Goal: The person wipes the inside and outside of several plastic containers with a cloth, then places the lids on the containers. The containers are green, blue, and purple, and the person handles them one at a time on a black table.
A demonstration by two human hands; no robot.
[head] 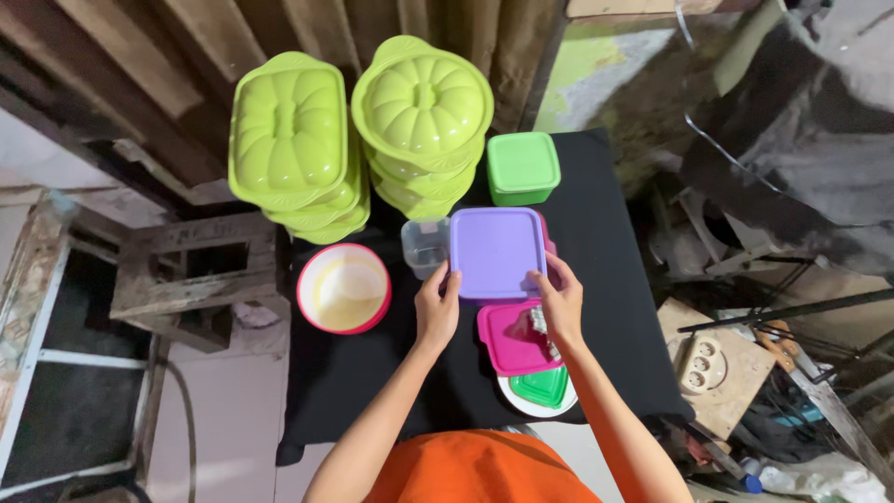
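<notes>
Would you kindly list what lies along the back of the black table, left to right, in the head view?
Rectangular lime container stack → round lime container stack → green lidded box.

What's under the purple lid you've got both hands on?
Under the purple lid, a pink edge shows along its right side, probably a container. Its inside is covered. Left hand and right hand hold the lid's near corners.
</notes>
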